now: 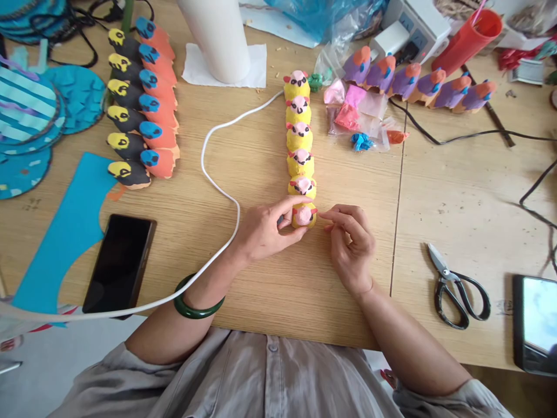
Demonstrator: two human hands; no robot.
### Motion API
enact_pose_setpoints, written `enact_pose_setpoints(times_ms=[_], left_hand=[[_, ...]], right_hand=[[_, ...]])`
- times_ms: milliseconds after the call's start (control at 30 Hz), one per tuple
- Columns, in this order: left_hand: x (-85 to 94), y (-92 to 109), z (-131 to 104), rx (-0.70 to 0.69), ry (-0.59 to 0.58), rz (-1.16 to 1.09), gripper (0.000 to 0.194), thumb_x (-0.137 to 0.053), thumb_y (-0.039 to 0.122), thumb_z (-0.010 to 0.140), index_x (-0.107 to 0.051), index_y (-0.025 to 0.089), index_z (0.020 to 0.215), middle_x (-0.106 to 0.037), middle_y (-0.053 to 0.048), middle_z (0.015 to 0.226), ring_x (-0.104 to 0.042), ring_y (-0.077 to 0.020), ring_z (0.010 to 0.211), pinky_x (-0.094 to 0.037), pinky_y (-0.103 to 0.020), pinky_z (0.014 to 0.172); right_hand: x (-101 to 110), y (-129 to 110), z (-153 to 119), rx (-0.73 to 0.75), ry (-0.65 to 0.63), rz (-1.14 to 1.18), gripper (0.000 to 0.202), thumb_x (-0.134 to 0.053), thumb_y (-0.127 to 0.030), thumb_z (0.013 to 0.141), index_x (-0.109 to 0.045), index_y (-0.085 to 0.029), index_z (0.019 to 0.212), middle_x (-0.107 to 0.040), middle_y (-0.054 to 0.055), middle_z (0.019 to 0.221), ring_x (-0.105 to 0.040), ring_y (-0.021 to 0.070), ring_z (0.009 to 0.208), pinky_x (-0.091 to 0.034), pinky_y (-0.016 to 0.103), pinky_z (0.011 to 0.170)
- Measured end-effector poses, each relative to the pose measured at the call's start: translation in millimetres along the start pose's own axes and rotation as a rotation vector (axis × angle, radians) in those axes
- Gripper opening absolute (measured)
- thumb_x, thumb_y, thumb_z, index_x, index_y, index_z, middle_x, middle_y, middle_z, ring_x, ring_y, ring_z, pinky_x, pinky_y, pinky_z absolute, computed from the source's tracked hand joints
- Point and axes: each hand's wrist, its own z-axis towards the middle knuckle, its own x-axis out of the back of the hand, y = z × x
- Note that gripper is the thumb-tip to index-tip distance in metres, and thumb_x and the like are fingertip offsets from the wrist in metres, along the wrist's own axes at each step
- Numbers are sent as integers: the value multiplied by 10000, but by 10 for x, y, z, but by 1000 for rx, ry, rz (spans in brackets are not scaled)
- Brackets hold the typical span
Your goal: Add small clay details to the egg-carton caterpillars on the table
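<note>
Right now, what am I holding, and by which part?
Your left hand holds the nearest yellow figure by its near and far sides; whether your right hand holds anything, I can't tell.

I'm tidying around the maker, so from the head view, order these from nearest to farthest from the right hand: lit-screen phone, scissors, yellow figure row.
From the right hand:
1. Yellow figure row, its near end just to the left.
2. Scissors, to the right.
3. Lit-screen phone, farther right, at the picture's edge.
</note>
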Motion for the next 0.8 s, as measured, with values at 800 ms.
enact_pose_setpoints(times_ms=[800], left_hand=[[-6,337,-56,361,-98,-1585,501,-696,515,903,-708,165,1261,-703,-81,1082,-665,-208,1078,-560,-341,1004]], right_hand=[[90,-171,83,477,179,-380,289,-648,-137,919,-656,-245,1187,-677,68,1056,-679,226,962,-577,427,818]])
